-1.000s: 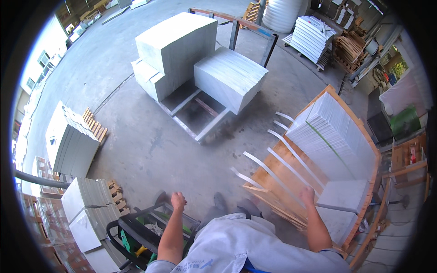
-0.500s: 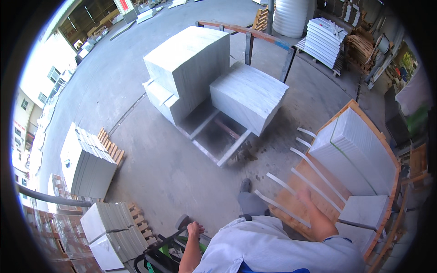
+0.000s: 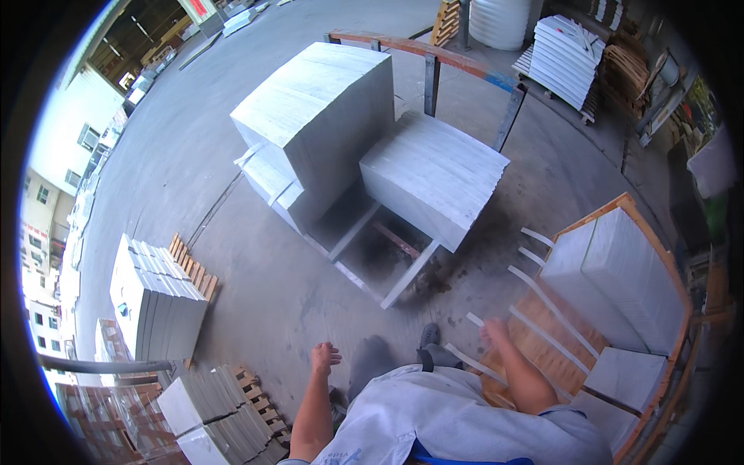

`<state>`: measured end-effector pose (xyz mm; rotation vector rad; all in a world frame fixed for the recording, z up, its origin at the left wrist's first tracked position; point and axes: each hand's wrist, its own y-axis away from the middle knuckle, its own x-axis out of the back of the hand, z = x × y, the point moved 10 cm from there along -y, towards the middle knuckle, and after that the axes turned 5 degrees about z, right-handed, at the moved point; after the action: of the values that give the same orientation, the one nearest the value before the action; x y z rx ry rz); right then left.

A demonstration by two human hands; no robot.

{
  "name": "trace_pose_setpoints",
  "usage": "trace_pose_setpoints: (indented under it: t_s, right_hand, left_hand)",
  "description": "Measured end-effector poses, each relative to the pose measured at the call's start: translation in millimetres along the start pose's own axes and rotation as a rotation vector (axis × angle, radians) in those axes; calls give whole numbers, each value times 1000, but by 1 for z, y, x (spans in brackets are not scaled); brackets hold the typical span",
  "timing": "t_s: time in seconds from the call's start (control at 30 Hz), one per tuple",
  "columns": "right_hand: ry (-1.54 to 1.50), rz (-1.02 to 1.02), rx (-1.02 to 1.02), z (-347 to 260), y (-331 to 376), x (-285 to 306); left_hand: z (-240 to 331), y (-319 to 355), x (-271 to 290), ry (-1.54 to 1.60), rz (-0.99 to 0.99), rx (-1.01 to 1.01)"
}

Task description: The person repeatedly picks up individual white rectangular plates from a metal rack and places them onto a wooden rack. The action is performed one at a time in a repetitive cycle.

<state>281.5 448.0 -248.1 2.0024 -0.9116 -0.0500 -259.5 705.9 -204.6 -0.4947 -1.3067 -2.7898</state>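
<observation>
My left hand [image 3: 325,356] hangs free in front of me over the concrete floor, its fingers apart and nothing in it. On the other side, my right hand [image 3: 494,332] is above the edge of a wooden crate [image 3: 625,203], beside the end of a white strap [image 3: 474,318]. Its fingers look curled, but blur hides whether they touch the strap. Several white straps [image 3: 535,287] stick out over the crate's plywood. Inside the crate stand upright white stone tiles [image 3: 620,271], with lower tile stacks [image 3: 626,380] beside them.
Ahead, a metal rack [image 3: 411,275] carries large blocks of stacked slabs [image 3: 310,93] [image 3: 434,170]. Tile stacks on pallets [image 3: 163,310] [image 3: 217,411] line the left, near a metal bar [image 3: 101,366]. Farther right are another slab stack [image 3: 570,58] and a white ribbed tank [image 3: 500,23].
The rack now appears larger and closer. My left hand has come away from the black and green equipment, its fingers more extended. My right hand has shifted left toward the strap's end.
</observation>
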Motion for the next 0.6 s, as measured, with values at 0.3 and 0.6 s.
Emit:
trace_pose_setpoints:
  t_s: [0.3, 0.6]
  right_hand:
    - [145, 123, -100, -30, -13, -57]
    - [-201, 221, -184, -37, -2, -147]
  left_hand:
    - [147, -137, -30, -210, -136, -40]
    - [303, -260, -117, -403, -354, -142]
